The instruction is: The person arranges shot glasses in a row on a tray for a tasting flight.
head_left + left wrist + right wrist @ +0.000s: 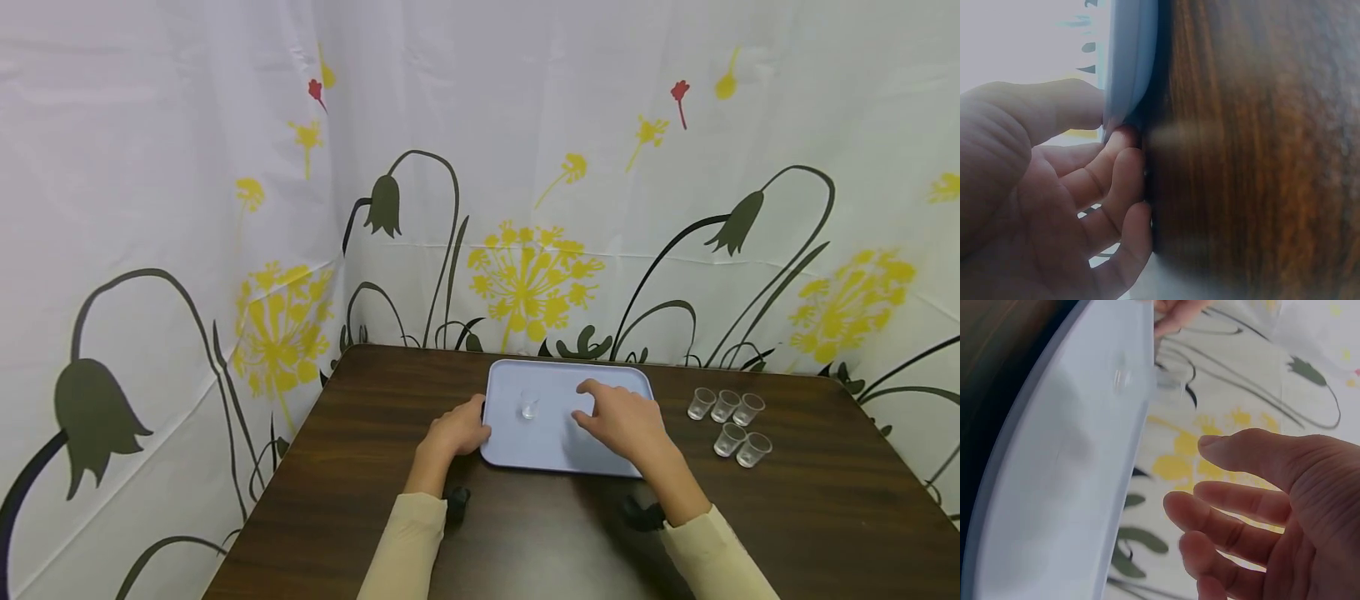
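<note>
A dark brown wood-grain table [360,467] stretches from near to far, with a creased white curtain [600,58] hanging beyond its far edge and along its left side. Printed on the fabric are drooping grey-green bell flowers [97,417] on curved stems at left, centre and right, large yellow umbels [536,279] between them, and two small red blossoms [679,92] higher up, one left and one right.

Bare table [673,398] (room to pass) parts the tray [558,425] from five blocking cups [730,439].
</note>
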### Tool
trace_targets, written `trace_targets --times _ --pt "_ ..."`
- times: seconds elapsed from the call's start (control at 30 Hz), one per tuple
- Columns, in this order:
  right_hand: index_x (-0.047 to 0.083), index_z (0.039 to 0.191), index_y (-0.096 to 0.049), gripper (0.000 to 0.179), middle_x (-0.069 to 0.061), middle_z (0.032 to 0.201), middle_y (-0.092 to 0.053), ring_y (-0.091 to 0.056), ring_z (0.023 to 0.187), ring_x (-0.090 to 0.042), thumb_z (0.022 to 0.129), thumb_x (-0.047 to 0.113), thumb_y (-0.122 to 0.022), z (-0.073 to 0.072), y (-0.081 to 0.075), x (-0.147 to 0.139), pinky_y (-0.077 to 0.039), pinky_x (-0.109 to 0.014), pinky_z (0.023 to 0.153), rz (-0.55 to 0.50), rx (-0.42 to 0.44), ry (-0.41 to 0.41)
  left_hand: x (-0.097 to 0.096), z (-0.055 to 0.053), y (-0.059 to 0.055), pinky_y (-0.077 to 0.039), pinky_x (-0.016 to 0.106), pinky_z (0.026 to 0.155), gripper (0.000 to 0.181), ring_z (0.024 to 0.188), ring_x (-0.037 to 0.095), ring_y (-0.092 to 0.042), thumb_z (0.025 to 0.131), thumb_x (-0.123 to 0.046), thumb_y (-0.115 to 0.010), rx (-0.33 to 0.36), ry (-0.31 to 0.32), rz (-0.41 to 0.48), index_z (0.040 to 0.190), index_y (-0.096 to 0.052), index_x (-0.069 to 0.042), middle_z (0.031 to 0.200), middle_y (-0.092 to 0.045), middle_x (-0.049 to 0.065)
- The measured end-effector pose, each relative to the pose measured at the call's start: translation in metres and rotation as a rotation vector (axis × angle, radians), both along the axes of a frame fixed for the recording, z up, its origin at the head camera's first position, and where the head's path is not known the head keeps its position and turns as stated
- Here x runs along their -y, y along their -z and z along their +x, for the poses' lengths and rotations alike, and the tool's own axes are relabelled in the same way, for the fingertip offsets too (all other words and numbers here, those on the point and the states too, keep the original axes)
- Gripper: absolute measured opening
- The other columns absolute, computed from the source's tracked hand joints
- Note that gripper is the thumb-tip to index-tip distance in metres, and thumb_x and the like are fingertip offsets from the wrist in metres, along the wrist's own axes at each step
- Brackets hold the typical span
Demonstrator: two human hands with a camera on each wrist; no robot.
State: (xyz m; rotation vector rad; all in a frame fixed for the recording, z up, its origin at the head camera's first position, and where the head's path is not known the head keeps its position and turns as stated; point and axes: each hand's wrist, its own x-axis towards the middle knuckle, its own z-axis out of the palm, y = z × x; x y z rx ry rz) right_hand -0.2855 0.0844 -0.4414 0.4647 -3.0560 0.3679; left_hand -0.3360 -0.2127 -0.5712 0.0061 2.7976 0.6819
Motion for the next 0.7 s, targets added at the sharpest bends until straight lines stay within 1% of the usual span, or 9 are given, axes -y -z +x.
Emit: trace_targets --times 0.13,0.27,0.33,0.4,0.47,0.57,0.7 --pt "0.018 0.135 -0.071 0.044 0.003 0.086 -0.076 -0.066 0.067 -0.017 0.098 0.041 -0.077 0.005 -0.003 -0.023 -0.049 -0.041 0.056 -0.002 0.018 0.039 0.000 -0.002 0.002 -0.043 0.067 0.111 0.066 0.138 0.039 -0.060 0.099 -0.033 -0.061 0.002 0.004 -0.001 0.163 -0.044 -0.023 0.156 -0.061 0.006" --pt "0.013 0.135 -0.071 0.046 -0.003 0.089 -0.078 -0.066 0.068 -0.019 0.098 0.041 -0.075 0.007 -0.007 -0.048 -0.049 -0.041 0.056 -0.001 0.065 0.074 0.001 -0.001 0.002 -0.041 0.069 0.112 0.067 0.142 0.040 -0.058 0.099 -0.031 -0.060 -0.001 0.010 0.012 0.164 -0.043 -0.024 0.158 -0.060 0.006" --pt "0.010 0.135 -0.071 0.048 -0.008 0.095 -0.079 -0.069 0.074 -0.023 0.099 0.041 -0.075 0.006 -0.009 -0.061 -0.052 -0.045 0.060 0.001 0.091 0.088 0.002 0.000 0.001 -0.041 0.070 0.113 0.067 0.142 0.040 -0.058 0.099 -0.031 -0.059 -0.003 0.004 0.013 0.164 -0.043 -0.024 0.158 -0.060 0.005" --pt "0.008 0.136 -0.070 0.050 -0.014 0.107 -0.079 -0.073 0.087 -0.031 0.099 0.042 -0.074 0.005 -0.011 -0.075 -0.056 -0.053 0.068 -0.002 0.120 0.106 0.003 0.001 0.000 -0.041 0.069 0.112 0.066 0.141 0.040 -0.058 0.099 -0.031 -0.059 -0.004 0.001 0.015 0.163 -0.044 -0.023 0.158 -0.060 0.005" --pt "0.008 0.136 -0.070 0.052 -0.019 0.120 -0.077 -0.073 0.102 -0.040 0.099 0.043 -0.073 0.004 -0.013 -0.089 -0.056 -0.062 0.076 -0.005 0.154 0.124 0.003 0.001 0.000 -0.042 0.069 0.111 0.065 0.139 0.039 -0.059 0.099 -0.031 -0.060 -0.009 0.003 0.015 0.163 -0.045 -0.022 0.157 -0.060 0.005" --pt "0.009 0.138 -0.068 0.055 -0.022 0.134 -0.072 -0.069 0.116 -0.049 0.099 0.048 -0.071 0.004 -0.016 -0.113 -0.052 -0.070 0.083 -0.008 0.195 0.148 0.002 0.001 0.000 -0.042 0.070 0.111 0.065 0.139 0.040 -0.060 0.100 -0.030 -0.060 -0.012 0.013 0.018 0.162 -0.045 -0.021 0.157 -0.060 0.007" --pt "0.006 0.143 -0.064 0.063 -0.027 0.141 -0.067 -0.069 0.114 -0.047 0.100 0.053 -0.067 0.005 -0.023 -0.142 -0.050 -0.072 0.083 -0.014 0.267 0.147 -0.001 0.000 0.000 -0.041 0.071 0.111 0.066 0.139 0.040 -0.059 0.099 -0.030 -0.061 -0.020 0.012 0.017 0.162 -0.045 -0.020 0.157 -0.060 0.008"
